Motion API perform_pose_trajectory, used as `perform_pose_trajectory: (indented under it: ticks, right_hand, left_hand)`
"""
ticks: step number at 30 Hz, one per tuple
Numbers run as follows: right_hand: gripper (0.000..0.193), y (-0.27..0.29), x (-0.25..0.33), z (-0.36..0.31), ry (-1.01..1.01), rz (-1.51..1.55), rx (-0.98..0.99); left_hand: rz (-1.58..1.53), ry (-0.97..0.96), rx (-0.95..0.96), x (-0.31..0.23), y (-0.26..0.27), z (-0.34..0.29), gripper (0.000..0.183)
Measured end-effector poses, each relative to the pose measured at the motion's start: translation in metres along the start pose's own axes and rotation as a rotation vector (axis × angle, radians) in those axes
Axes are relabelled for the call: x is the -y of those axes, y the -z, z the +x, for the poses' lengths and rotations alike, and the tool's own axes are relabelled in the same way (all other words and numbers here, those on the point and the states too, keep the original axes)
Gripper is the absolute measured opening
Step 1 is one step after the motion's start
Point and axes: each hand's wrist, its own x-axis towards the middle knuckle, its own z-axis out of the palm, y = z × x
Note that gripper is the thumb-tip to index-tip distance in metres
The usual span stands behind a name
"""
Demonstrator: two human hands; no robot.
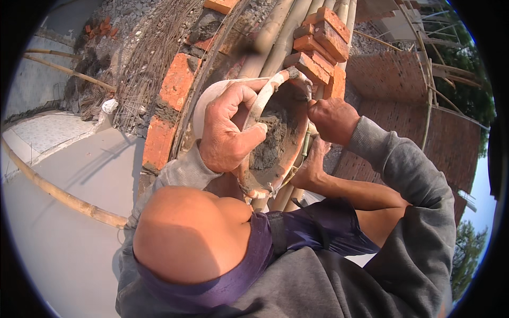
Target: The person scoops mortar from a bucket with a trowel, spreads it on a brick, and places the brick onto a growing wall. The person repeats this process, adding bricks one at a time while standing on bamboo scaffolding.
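Note:
Between my knees stands a mortar-smeared bucket (292, 159) with wet grey mortar (269, 140) inside. A thick, crusted handle (268, 95) arches over it. My left hand (228, 127) is closed around the left side of this handle, thumb laid across it. At the bucket's far right rim my right hand (334, 117) is closed in a fist. A bit of metal shows by its fingertips, but what it grips is mostly hidden. Behind my left hand a pale, round-edged thing (204, 100) shows in part.
Bamboo poles (275, 37) run under and beyond the bucket, and my bare foot (313, 164) rests beside it. Loose bricks (323, 45) are stacked ahead on the right. A brick wall top (175, 82) lies left, above a lower grey floor (69, 180). Brick walls (392, 79) stand right.

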Motion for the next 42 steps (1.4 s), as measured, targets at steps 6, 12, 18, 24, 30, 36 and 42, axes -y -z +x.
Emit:
perform_pose_trajectory:
  ticks: [6, 12, 18, 24, 30, 36, 42]
  right_hand:
    - [0.015, -0.043, 0.007, -0.007, 0.103, 0.714, 0.236]
    - [0.027, -0.041, 0.036, -0.015, 0.166, 0.922, 0.389]
    - [0.028, 0.000, 0.038, -0.036, 0.233, 0.919, 0.082]
    - [0.031, 0.034, 0.046, -0.043, -0.073, 0.298, -0.446]
    - [0.025, 0.032, 0.090, -0.041, 0.246, 0.067, -0.010]
    - [0.027, 0.046, 0.047, -0.069, 0.092, 0.631, 0.028]
    - [0.026, 0.040, 0.036, -0.040, -0.102, 0.370, -0.006]
  left_hand:
    - [-0.094, -0.015, -0.089, 0.003, 0.014, -0.010, 0.023]
    - [-0.120, 0.024, -0.106, 0.004, 0.022, -0.009, 0.025]
    - [-0.299, 0.184, -0.171, -0.003, 0.042, -0.010, 0.031]
    - [-0.209, 0.200, -0.109, -0.011, 0.045, -0.001, 0.024]
    - [-0.246, 0.210, -0.050, -0.006, 0.045, 0.006, 0.019]
    - [-0.211, 0.207, -0.036, -0.009, 0.033, 0.009, 0.016]
    - [0.086, 0.105, -0.047, -0.003, 0.008, 0.022, 0.023]
